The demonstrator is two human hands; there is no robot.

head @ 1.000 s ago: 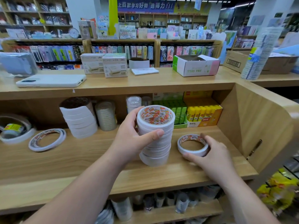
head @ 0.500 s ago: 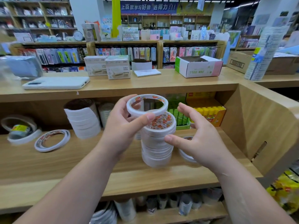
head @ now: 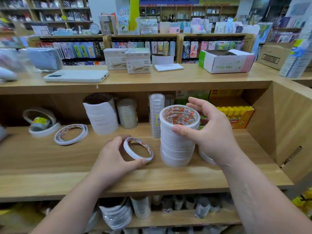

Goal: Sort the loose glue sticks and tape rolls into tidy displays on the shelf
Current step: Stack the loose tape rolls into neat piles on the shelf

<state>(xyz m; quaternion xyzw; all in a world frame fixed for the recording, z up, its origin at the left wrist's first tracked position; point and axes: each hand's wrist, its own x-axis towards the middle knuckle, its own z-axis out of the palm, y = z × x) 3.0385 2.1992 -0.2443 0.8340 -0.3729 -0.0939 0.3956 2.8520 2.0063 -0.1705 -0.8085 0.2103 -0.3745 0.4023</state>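
L hand [head: 114, 159] pinches a thin tape roll [head: 138, 149] btw thumb & fingers. Roll is tilted, low on the shelf [head: 50, 159], just left of the tape stack [head: 177, 149]. R hand [head: 214, 137] cups the stack's top: thumb on the front, fingers [head: 195, 103] spread behind (we can't tell if they touch). Glue sticks [head: 233, 112] sit in a box at rear right.

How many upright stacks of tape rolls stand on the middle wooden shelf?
4: a white tape stack at the front, in the right hand; a wider white stack back left; a clear tape stack beside that; a wrapped clear stack behind the front one. More may be hidden.
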